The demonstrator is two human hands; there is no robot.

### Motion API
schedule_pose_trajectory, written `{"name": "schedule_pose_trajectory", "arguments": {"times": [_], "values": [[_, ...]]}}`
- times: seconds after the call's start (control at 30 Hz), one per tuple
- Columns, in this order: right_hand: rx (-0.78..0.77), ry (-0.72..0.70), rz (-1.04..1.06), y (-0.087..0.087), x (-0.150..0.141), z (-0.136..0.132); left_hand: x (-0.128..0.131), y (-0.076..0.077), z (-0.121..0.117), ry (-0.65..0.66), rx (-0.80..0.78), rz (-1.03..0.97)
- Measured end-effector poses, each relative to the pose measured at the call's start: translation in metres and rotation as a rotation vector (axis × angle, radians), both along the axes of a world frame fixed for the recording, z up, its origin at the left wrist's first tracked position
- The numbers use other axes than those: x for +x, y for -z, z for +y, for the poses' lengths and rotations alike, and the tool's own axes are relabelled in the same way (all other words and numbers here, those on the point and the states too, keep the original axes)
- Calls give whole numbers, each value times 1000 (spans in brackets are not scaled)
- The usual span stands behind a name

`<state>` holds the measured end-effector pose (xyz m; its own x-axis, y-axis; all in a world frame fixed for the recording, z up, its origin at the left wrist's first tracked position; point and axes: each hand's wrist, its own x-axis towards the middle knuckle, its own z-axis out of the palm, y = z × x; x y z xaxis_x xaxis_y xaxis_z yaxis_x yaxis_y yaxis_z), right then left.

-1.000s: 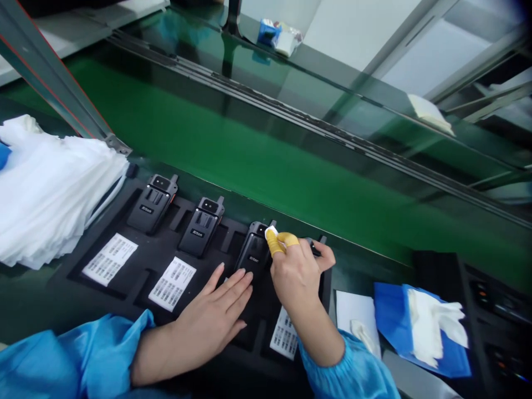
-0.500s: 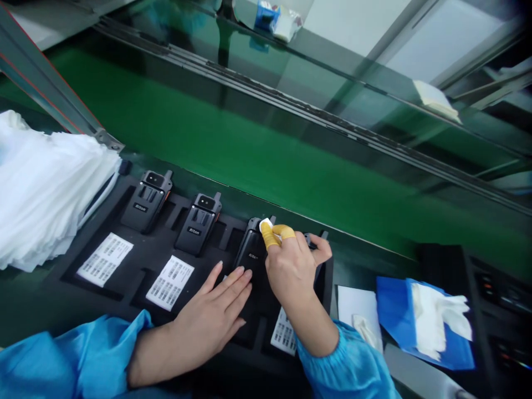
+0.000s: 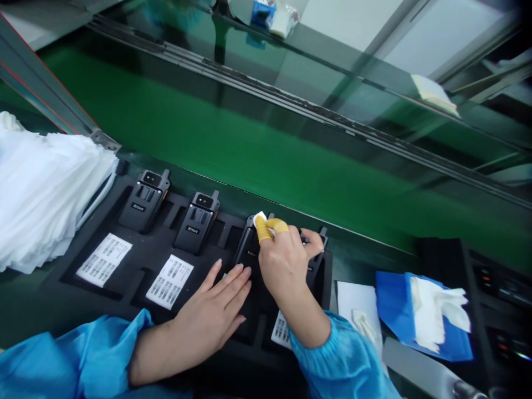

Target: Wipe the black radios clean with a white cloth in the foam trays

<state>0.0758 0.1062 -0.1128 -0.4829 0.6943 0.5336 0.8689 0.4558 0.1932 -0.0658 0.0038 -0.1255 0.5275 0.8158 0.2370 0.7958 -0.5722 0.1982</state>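
A black foam tray [image 3: 137,260] holds several black handheld radios lying back up. My left hand [image 3: 211,316] lies flat with fingers stretched out on the tray, touching the lower part of the third radio [image 3: 248,250]. My right hand [image 3: 285,260], with yellow finger cots on thumb and forefinger, pinches a small white wipe [image 3: 260,216] against the top of that third radio. A fourth radio [image 3: 318,252] is mostly hidden behind my right hand. Two more radios [image 3: 145,192] [image 3: 197,214] sit to the left.
White barcode labels [image 3: 104,259] [image 3: 170,281] lie in the tray's lower slots. A stack of white cloths [image 3: 41,194] sits at the left. A blue pack with white wipes [image 3: 424,318] lies at the right. A green conveyor belt [image 3: 257,155] runs behind the tray.
My right hand with the wipe has shifted slightly left and up along the third radio's top. My left hand stays put. The view has drifted a little.
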Motion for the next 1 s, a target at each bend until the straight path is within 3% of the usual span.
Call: {"name": "schedule_pose_trajectory", "arguments": {"times": [0.13,0.63,0.87,1.0], "values": [[2,21,10,0,-4,4,0,1,0,2,2,8],[-47,149,-43,1,24,-7,1,0,-1,-1,30,45],[-11,-5,8,2,14,-8,0,-1,-1,5,-43,2],[-37,9,-2,4,19,-9,0,-1,-1,8,-10,-3]]}}
